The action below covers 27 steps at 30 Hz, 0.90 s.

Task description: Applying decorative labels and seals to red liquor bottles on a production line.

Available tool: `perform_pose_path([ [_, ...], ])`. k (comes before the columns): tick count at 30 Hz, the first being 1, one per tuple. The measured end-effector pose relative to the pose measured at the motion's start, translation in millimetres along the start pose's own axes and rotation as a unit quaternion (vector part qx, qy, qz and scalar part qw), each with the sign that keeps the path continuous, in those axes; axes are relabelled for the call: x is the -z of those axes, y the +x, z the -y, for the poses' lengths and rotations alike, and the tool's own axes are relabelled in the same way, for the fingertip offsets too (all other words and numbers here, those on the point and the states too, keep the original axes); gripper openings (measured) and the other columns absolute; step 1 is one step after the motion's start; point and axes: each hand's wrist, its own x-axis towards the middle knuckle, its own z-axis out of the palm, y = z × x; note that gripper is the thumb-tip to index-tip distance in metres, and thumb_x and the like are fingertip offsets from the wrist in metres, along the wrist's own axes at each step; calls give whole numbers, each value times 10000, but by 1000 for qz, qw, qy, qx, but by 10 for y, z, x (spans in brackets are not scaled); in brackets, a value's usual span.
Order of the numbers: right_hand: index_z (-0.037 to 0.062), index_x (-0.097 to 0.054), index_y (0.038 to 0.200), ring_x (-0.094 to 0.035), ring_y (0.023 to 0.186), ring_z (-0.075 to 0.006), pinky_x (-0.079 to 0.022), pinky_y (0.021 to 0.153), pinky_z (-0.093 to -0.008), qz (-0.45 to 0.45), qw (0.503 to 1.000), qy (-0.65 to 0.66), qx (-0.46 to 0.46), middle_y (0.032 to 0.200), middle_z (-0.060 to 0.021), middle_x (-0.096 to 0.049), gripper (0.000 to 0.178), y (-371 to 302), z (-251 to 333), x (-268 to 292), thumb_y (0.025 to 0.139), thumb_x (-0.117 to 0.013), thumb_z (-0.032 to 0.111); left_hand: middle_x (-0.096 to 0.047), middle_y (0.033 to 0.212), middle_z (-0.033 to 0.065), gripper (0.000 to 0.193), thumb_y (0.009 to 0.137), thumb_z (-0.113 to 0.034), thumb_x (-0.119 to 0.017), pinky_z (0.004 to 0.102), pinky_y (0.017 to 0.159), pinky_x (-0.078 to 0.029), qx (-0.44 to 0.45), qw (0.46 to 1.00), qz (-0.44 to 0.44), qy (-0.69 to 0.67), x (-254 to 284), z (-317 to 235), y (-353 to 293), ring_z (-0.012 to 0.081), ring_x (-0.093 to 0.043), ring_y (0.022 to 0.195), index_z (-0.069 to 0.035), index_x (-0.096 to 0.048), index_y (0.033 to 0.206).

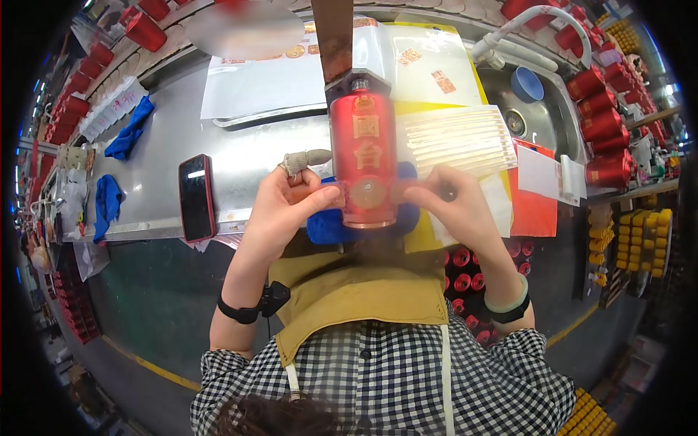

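Note:
A red bottle with gold characters lies neck-away in front of me, its base toward me. Under it is a blue cloth pad. Across its lower part runs a translucent strip, with a round gold emblem at the middle; I cannot tell whether the emblem is on the strip or the bottle. My left hand pinches the strip's left end between thumb and finger, and one of its fingers wears a knitted finger sleeve. At the right end, my right hand pinches the strip, its fingertips beside the bottle.
Sheets with gold strips lie right of the bottle. A phone and blue cloths rest on the metal bench at left. A sink with a blue bowl and a white faucet is at far right, beside red bottles.

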Motion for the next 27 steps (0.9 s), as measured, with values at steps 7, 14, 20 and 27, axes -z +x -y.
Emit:
perform_pose_path([
  [7,11,-709,985,-502,726,-51,-411,657,-227,25,998,59,13,816,23,-642,202,40,-81,-108,931,-769,195,-629,967,30,449,1024,-86,-637,288,823,-504,16,993,-21,-111,-63,232,44,126,-636,930,19,-503,1439],
  [14,12,-679,930,-483,763,-33,-393,679,-219,33,991,114,-64,825,47,-599,217,28,-35,-178,961,-752,215,-701,1029,67,504,963,-69,-718,300,823,-505,-4,997,-26,-71,-52,302,-12,147,-662,944,9,-522,1421],
  [20,21,-670,936,-488,761,-29,-395,681,-213,51,980,165,-97,820,49,-588,196,24,38,-169,962,-749,199,-702,1012,46,548,917,-57,-769,297,820,-520,14,997,-6,-80,3,263,0,154,-680,937,10,-528,1405],
  [27,2,-686,960,-554,829,-43,-441,743,-219,43,987,150,-45,885,19,-648,182,4,-17,-210,971,-733,177,-710,1009,53,566,902,-53,-783,296,823,-521,37,996,-34,-70,-62,310,11,149,-681,935,13,-531,1404],
])
